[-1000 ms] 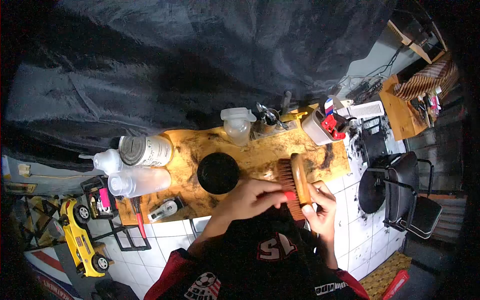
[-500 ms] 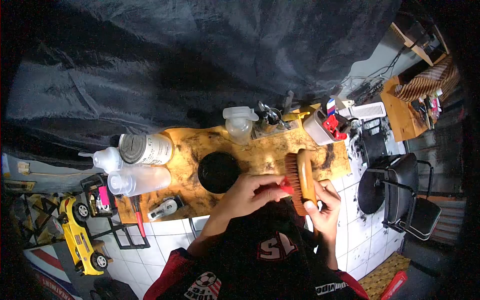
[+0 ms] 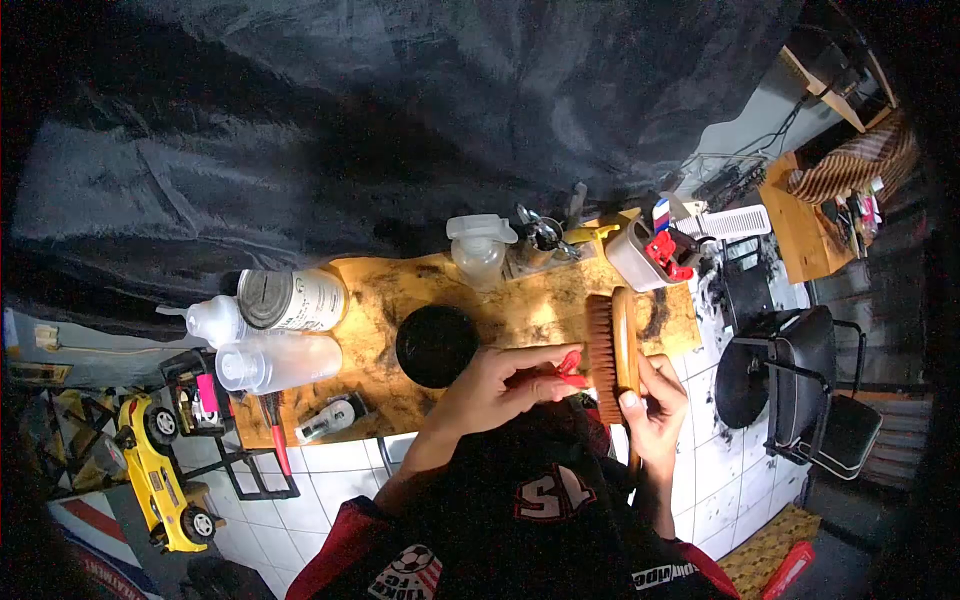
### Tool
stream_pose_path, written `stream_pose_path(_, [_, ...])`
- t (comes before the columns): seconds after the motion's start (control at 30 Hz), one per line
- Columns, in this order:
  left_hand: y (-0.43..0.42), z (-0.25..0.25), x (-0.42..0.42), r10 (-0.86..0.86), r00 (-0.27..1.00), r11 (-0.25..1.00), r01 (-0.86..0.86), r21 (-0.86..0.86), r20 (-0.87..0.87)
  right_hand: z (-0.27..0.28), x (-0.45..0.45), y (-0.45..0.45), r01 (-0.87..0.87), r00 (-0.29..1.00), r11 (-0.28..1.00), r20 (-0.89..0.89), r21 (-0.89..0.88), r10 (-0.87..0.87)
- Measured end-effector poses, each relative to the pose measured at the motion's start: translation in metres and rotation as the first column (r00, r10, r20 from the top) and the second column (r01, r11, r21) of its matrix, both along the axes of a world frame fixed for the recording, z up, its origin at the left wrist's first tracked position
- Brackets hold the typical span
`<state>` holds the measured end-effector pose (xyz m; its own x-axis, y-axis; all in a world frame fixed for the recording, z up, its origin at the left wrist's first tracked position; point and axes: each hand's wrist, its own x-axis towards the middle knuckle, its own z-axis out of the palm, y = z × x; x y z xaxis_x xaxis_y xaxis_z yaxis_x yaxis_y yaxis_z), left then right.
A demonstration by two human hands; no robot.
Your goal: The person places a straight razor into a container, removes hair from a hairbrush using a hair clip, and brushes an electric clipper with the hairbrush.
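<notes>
Past the edge of the wooden counter (dark-smudged) rises the bristle brush, its lower part closed in the right hand. The black bowl sits beside the left hand, whose fingertips pinch the small red clip near the bristles.

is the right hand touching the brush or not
Touching: the head view shows the right hand gripping the brush, thumb against its wood.
</notes>
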<state>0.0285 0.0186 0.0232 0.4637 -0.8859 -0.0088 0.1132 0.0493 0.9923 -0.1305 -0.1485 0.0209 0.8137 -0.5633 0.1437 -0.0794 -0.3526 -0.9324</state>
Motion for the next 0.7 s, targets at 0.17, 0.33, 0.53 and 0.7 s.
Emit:
stream_pose_path(0.17, [-0.004,-0.007,-0.002,-0.167,0.926,0.986,0.156,0.061,0.339,0.000,0.005,0.002,-0.107,0.992,0.994,0.063,-0.039,0.109])
stream_pose_path(0.33, [-0.007,-0.014,-0.009,-0.191,0.923,0.979,0.201,0.003,0.333,0.000,0.011,0.001,0.037,0.996,0.997,0.080,-0.064,-0.032])
stream_pose_path(0.53, [0.001,-0.007,0.000,-0.035,0.967,0.998,0.046,-0.039,0.253,0.000,0.002,-0.003,-0.026,0.998,0.999,0.048,-0.030,0.028])
stream_pose_path(0.7, [-0.001,-0.003,0.004,-0.237,0.892,0.970,0.241,0.040,0.384,0.000,0.008,0.002,-0.124,0.989,0.991,0.079,-0.052,0.128])
